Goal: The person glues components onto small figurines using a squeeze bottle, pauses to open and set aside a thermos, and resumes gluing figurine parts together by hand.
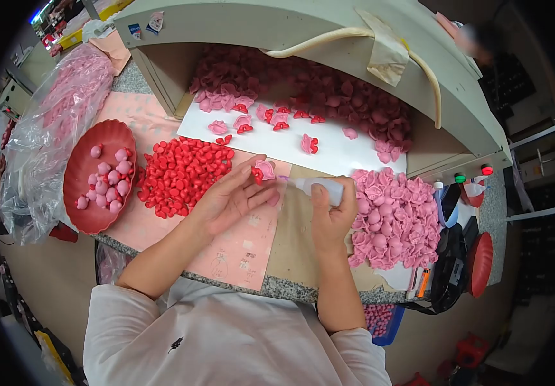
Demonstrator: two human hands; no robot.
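My left hand (229, 201), palm up over the pink sheet, pinches a small pink petalled piece (265, 169) with a red bow-shaped part on it between thumb and fingertips. In my right hand (333, 220) is a white squeeze bottle (326, 191), tilted so that its thin nozzle points left at the pink piece. The nozzle tip is close to the piece; I cannot tell whether they touch. Left of my left hand lies a heap of red bow-shaped parts (181, 177). Beside my right hand spreads a pile of pink petalled pieces (395, 222).
A red scalloped dish (75, 193) holds several pink round pieces. Under the grey hood (252, 22), several joined pink-and-red pieces stand on a white sheet (206, 134), with pink heaps behind. A plastic bag (52, 154) lies left; markers (423, 283) and another red dish (480, 265) are right.
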